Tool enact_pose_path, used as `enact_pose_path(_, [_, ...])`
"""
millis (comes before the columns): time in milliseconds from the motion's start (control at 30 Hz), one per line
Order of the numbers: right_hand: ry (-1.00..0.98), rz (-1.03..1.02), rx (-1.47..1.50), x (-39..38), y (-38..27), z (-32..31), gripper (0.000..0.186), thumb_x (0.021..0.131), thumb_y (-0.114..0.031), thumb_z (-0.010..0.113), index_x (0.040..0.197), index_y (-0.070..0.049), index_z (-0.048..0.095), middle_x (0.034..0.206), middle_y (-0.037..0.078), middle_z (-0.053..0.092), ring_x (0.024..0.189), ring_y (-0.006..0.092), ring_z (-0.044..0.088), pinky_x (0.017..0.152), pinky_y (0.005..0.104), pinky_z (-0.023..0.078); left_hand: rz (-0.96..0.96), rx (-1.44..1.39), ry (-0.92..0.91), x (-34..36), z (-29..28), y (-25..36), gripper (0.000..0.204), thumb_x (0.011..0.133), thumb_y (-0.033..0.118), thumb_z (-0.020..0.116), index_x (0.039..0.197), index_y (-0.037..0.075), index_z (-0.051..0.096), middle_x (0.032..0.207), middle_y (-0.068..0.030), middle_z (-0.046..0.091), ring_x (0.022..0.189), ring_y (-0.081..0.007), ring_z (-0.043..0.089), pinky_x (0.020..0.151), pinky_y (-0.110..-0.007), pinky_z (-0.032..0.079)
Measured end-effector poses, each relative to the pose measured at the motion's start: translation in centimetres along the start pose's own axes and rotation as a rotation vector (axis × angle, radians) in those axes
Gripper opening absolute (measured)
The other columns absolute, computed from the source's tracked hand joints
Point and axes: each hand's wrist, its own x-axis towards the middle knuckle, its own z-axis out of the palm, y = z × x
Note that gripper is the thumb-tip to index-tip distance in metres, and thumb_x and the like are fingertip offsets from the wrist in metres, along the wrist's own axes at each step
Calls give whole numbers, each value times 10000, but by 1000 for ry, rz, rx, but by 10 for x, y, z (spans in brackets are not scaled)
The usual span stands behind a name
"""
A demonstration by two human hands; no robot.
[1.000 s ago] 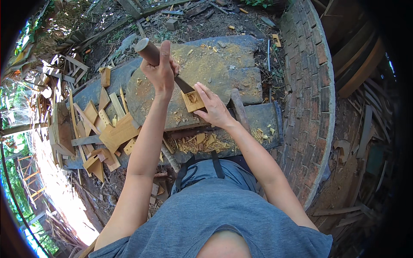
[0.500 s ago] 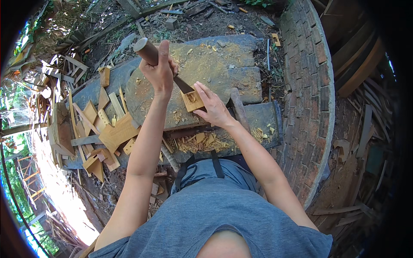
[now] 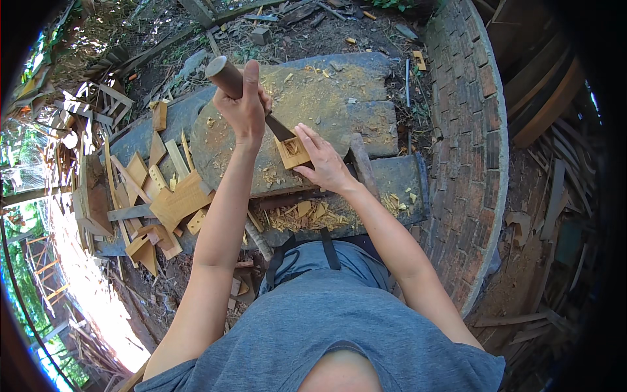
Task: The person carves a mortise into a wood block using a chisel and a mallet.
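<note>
Shavings (image 3: 312, 216): heaped between the person and the raised surface (image 3: 313, 95). Offcuts (image 3: 181, 201): piled to the left. Right hand (image 3: 328, 168): clasps the block's right side, fingers and thumb apart. Block (image 3: 293, 158): wood, recessed, lies on the surface near its front edge. Chisel (image 3: 227, 78): tilted, tip at the recess. Left hand (image 3: 243, 114): wraps the handle, thumb up. Ground (image 3: 313, 43): littered, beyond.

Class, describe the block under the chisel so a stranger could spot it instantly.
Find the rounded slab left of the brick wall. On it, the right hand holds the wooden block. Unlike loose pieces farther left, it has a chisel blade against its carved top.
</note>
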Motion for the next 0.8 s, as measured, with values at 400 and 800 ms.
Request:
enact_pose_path(400, [47,-4,35,-3,-7,-7,805,834,-197,738,1501,-40,315,1516,190,364,1356,396,416,1106,446,386,1,82,0,-6,8,-8,267,909,202,741,818,21,567,590,1,545,428,-61,509,385,-220,392])
enact_pose_path(800, [256,805,-285,-202,115,34,690,863,-219,685,1447,-13,381,1343,221,454,1262,413,431,1066,469,374,40,137,26,-5,15,-9,229,928,158,703,820,42,537,573,-4,516,413,-67,490,348,-229,387])
